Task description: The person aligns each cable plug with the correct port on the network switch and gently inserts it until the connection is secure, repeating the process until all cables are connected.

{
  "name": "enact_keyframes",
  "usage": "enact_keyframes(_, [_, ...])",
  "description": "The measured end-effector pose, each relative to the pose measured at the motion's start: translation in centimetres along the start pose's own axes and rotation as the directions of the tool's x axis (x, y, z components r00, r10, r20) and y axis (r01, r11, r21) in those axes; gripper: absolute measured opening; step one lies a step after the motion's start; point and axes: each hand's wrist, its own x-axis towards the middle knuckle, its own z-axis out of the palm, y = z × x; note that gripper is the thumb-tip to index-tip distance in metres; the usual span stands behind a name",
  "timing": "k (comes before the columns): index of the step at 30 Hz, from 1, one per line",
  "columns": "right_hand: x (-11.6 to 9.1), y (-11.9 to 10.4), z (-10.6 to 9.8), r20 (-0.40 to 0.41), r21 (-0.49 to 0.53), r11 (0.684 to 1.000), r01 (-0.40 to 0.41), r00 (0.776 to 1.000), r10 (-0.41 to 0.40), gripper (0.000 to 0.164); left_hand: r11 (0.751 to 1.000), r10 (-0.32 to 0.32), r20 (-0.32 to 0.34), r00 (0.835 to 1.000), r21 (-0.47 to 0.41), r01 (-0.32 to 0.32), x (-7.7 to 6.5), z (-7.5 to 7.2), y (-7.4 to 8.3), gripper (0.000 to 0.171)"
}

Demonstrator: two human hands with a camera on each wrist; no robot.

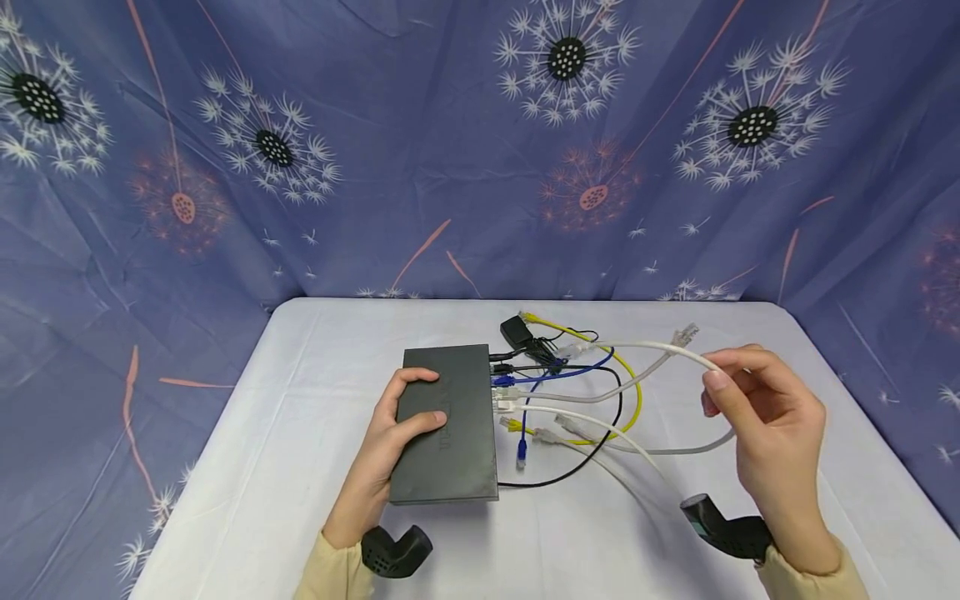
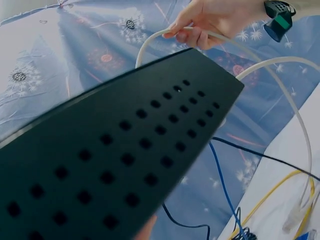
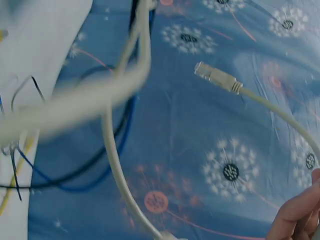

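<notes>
Right fingers (image 1: 717,381) pinch white cable (image 1: 645,344), plug (image 3: 223,79) beyond them; left fingers (image 1: 427,421) grip black box (image 1: 461,458).

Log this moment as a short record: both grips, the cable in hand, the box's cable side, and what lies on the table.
Left grip: holds the black box
Right grip: pinches a white cable
That cable's clear plug: free, apart from the box
Box's right edge, head view: blue plug and others; full seating unclear
On the white table: black adapter, yellow cable
</notes>
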Motion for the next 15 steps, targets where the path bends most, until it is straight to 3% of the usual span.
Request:
enact_keyframes(5, [-0.8,0.6,0.5,0.118,-0.048,0.999,-0.008,0.993,0.014,0.017,0.999,0.039,0.014,0.999,0.005,-0.039,0.2,0.7,-0.1,0.046])
enact_keyframes(10, [-1.4,1.1,0.7,0.219,-0.089,0.995,-0.035,0.974,0.054,0.019,0.999,0.031,0.030,0.999,-0.009,-0.031,0.1,1.1,0.0,0.047])
enact_keyframes(15, [-1.7,1.3,0.5,0.257,-0.147,0.986,-0.074,0.960,0.110,0.026,0.999,0.027,0.033,0.999,-0.020,-0.026,0.0,1.3,0.1,0.047])
